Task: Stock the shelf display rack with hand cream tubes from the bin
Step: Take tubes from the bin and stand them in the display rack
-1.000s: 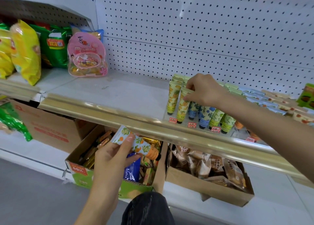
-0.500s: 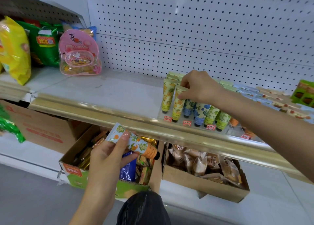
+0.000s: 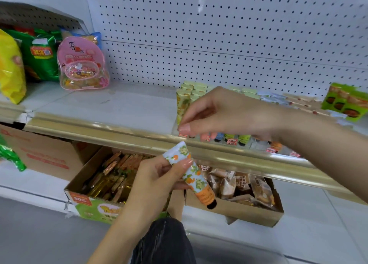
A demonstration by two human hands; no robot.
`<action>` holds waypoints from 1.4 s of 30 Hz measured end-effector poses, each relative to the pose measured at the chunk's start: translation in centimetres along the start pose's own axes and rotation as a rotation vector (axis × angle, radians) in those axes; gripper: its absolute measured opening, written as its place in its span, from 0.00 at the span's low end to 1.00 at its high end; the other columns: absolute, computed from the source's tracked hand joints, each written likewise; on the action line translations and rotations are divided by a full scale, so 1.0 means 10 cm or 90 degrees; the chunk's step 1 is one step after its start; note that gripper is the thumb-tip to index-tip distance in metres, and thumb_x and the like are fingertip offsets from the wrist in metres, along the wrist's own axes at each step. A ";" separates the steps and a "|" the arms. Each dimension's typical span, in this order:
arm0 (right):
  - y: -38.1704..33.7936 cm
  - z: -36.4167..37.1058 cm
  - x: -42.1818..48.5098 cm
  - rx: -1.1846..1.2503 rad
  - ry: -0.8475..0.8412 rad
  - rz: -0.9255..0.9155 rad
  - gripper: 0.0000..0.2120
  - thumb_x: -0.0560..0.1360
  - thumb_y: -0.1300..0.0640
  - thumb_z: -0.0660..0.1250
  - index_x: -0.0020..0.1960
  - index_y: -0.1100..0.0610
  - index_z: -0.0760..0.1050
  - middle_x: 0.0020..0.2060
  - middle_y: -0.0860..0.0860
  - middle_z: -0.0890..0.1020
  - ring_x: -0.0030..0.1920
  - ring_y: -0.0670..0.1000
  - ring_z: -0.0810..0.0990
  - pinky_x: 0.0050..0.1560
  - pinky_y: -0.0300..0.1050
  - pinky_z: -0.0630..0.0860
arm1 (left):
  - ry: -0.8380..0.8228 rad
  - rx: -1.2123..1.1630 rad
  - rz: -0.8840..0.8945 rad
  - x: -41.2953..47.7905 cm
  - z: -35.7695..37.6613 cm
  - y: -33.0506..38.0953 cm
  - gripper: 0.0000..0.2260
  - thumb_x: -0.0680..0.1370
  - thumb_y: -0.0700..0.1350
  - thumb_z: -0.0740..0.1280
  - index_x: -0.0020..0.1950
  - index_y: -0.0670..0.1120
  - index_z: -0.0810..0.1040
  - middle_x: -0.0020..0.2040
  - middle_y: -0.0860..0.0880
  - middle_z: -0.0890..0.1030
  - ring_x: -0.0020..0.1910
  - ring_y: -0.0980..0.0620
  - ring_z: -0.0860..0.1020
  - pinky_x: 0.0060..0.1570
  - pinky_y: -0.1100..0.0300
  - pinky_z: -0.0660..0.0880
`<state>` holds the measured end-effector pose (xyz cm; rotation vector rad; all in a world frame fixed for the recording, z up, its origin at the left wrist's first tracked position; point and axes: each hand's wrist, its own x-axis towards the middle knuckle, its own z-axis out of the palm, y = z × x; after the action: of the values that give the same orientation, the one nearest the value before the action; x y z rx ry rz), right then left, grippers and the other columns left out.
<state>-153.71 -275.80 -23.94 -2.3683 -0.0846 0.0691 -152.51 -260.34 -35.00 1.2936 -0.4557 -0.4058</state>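
Observation:
My left hand point(image 3: 157, 176) grips a floral hand cream tube point(image 3: 201, 192) with an orange end and a black cap pointing down-right, just below the shelf's gold edge. My right hand point(image 3: 225, 112) hovers in front of the clear display rack point(image 3: 233, 142), fingers loosely curled and holding nothing, its thumb close above the tube's crimped end. In the rack, tubes stand cap-down in rows; a yellow-patterned tube point(image 3: 182, 106) is at the left front. The hand hides most of the front row.
Snack bags point(image 3: 12, 70) and a pink backpack-shaped pack point(image 3: 82, 68) stand at the shelf's left. A green box point(image 3: 346, 102) sits at the far right. Below, open cardboard boxes point(image 3: 95, 204) point(image 3: 239, 214) hold wrapped snacks. My knee point(image 3: 165, 241) is at the bottom.
My right hand has let go of the tubes in the rack and drawn back and down toward the tube. My left hand has lifted the tube and moved it to the right.

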 end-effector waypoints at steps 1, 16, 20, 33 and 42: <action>0.02 0.01 -0.06 0.007 -0.012 -0.004 0.07 0.71 0.55 0.72 0.46 0.58 0.83 0.34 0.52 0.83 0.32 0.42 0.78 0.35 0.35 0.76 | -0.022 0.009 0.006 -0.01 0.06 -0.01 0.11 0.68 0.44 0.67 0.42 0.37 0.83 0.38 0.43 0.85 0.37 0.51 0.84 0.34 0.64 0.79; 0.62 -0.41 -1.07 -0.032 -0.007 0.108 0.04 0.68 0.57 0.76 0.36 0.55 0.82 0.26 0.47 0.80 0.27 0.39 0.74 0.30 0.30 0.68 | -0.140 0.082 0.061 0.02 1.05 -0.31 0.11 0.61 0.56 0.72 0.35 0.49 0.85 0.31 0.52 0.83 0.31 0.61 0.78 0.32 0.67 0.72; 0.71 -0.65 -1.22 -0.100 0.098 0.097 0.06 0.66 0.58 0.76 0.33 0.53 0.81 0.24 0.45 0.77 0.25 0.40 0.72 0.28 0.30 0.65 | -0.081 0.220 0.105 0.10 1.19 -0.37 0.09 0.70 0.55 0.72 0.42 0.51 0.84 0.38 0.56 0.85 0.38 0.61 0.81 0.40 0.67 0.76; 0.94 -0.94 -0.68 -0.430 0.396 0.085 0.08 0.71 0.52 0.73 0.45 0.56 0.82 0.35 0.41 0.64 0.41 0.48 0.68 0.42 0.40 0.63 | -0.111 1.042 0.469 0.64 0.95 -0.84 0.31 0.76 0.64 0.52 0.66 0.44 0.75 0.65 0.49 0.77 0.63 0.51 0.76 0.62 0.51 0.71; 1.17 -0.90 -0.45 -0.398 0.356 0.146 0.08 0.72 0.54 0.73 0.43 0.59 0.82 0.29 0.44 0.69 0.37 0.50 0.72 0.41 0.41 0.66 | -0.148 1.045 0.464 0.71 0.95 -0.96 0.30 0.78 0.64 0.52 0.68 0.44 0.72 0.67 0.48 0.75 0.66 0.51 0.73 0.67 0.51 0.65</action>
<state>-157.08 -290.78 -25.53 -2.9080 0.5025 -0.5852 -151.90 -274.04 -41.69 2.4501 -1.5712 0.6382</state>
